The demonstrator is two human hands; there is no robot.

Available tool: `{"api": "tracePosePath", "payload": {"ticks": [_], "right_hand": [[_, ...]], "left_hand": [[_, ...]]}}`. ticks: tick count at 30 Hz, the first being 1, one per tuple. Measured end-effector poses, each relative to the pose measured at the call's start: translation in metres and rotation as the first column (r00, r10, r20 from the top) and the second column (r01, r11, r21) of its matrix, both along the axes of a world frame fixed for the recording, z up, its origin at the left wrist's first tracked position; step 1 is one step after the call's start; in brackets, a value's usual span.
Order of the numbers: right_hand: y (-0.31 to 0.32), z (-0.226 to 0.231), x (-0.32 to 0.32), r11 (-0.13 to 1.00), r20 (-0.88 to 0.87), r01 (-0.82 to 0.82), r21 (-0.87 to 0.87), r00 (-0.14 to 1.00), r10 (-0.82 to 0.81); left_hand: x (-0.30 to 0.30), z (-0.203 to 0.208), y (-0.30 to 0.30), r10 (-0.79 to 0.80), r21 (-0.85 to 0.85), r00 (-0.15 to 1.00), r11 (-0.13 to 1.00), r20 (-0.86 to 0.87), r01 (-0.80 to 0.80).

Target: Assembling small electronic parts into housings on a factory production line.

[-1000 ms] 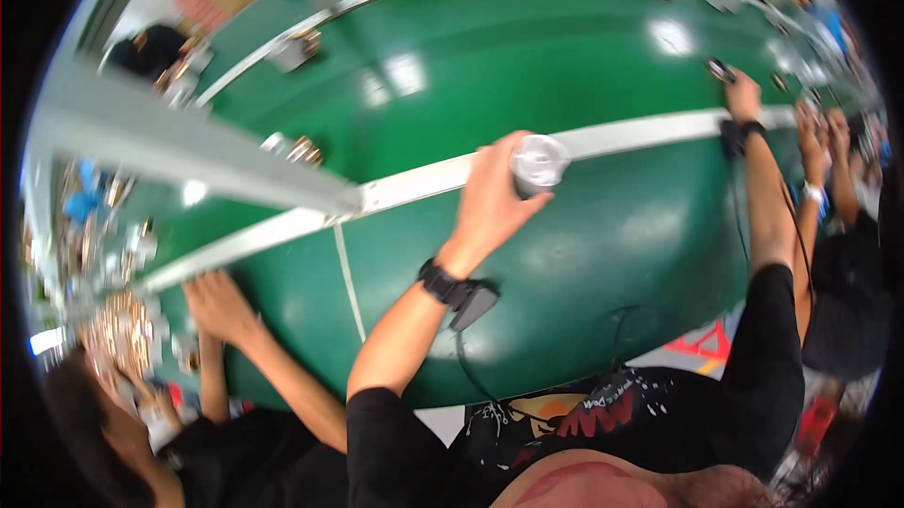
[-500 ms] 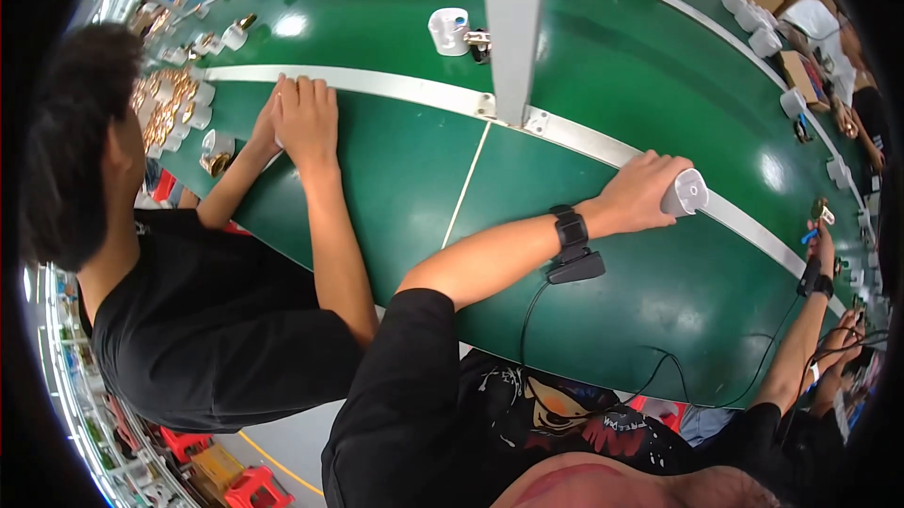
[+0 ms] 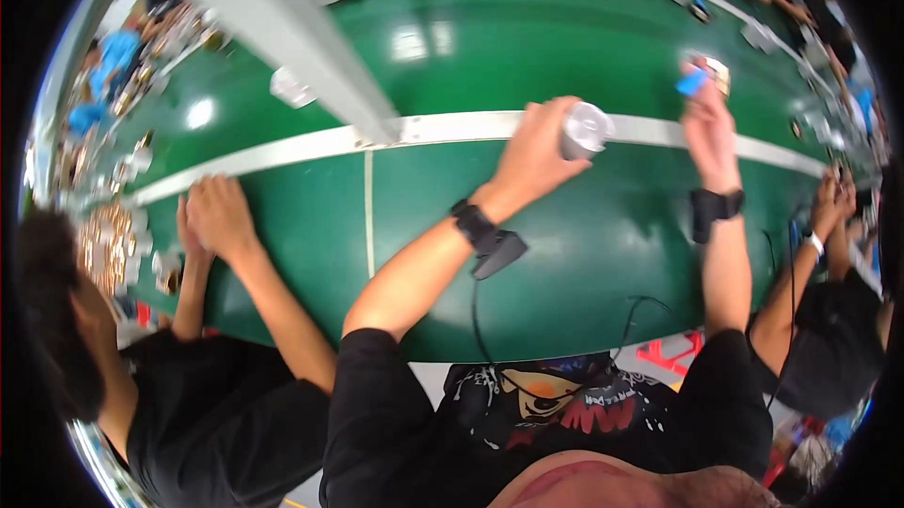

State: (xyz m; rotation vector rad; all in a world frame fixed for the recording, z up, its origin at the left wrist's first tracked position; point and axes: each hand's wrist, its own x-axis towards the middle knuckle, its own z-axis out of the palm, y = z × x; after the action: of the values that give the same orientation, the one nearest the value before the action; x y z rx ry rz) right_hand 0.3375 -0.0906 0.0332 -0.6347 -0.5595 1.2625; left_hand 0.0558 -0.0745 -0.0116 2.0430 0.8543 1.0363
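Observation:
My left hand [image 3: 534, 152] wraps round a white cup-shaped plastic housing [image 3: 586, 131], held tilted above the white strip of the worktable. Its round end, with a ring in the middle, faces up and away from my palm. To the right, my right hand [image 3: 711, 127] is raised with its fingers closed on a small shiny metal fitting with a blue piece [image 3: 693, 83]. Motion blurs this hand and the fitting, so the exact shape is unclear. The two hands are apart, and the held parts do not touch.
A green worktable [image 3: 443, 254] is divided by a white strip [image 3: 461, 128]. A grey post [image 3: 311, 56] rises from it at left. Beyond lies another white housing [image 3: 292, 88]. Co-workers sit close on both sides; gold-coloured parts [image 3: 108, 240] cluster far left. A cable hangs from my left wrist.
My view has swung right, so the post and the left co-worker appear further left. My right hand has come from the far right nearer to my left hand, still holding the fitting.

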Motion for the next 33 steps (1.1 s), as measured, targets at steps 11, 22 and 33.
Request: {"api": "tracePosePath", "payload": {"ticks": [11,22,33], "right_hand": [[-0.022,-0.015,-0.082,0.979,0.612,0.125,0.159,0.766,-0.197],[-0.021,0.001,-0.065,0.899,0.846,-0.05,0.434,0.365,-0.388],[-0.021,0.002,-0.059,0.903,0.944,-0.3,0.308,-0.019,-0.328]], "left_hand": [[0.022,0.014,-0.006,0.055,-0.02,0.996,0.998,-0.068,-0.056],[0.02,0.013,-0.005,-0.102,-0.132,0.989,0.987,-0.105,0.088],[0.02,0.015,-0.006,-0.12,-0.164,0.99,0.981,-0.068,0.108]]}}
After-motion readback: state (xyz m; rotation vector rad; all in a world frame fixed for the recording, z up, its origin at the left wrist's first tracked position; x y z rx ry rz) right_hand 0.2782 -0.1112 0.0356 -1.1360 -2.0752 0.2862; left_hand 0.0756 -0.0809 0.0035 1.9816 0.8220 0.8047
